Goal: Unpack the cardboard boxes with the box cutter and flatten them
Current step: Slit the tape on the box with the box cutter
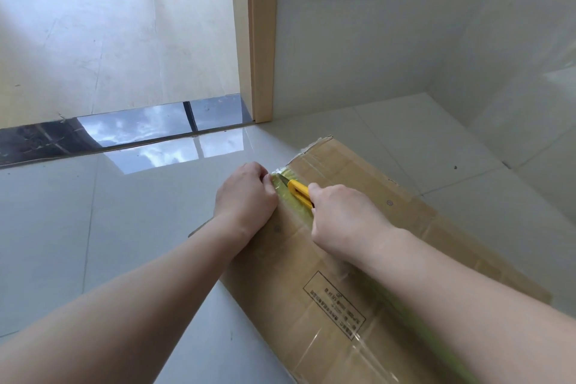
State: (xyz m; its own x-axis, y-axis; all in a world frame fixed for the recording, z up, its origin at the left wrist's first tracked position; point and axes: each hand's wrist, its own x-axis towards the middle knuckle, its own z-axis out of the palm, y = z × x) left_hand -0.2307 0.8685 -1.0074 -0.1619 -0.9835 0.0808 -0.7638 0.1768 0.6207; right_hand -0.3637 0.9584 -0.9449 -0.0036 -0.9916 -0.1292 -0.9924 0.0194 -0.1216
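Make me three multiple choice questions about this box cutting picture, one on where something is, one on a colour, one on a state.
1. Where does the cardboard box lie?
A. on a table
B. on the tiled floor
C. on a shelf

2. What colour is the box cutter?
A. yellow
B. red
C. black

3. What is the right hand doing?
A. hanging idle
B. lying flat on the floor
C. gripping the cutter

Answers: 1 B, tiles surround the box; 2 A, its handle is yellow; 3 C, fingers curl round it, blade at the taped seam beside the left hand.
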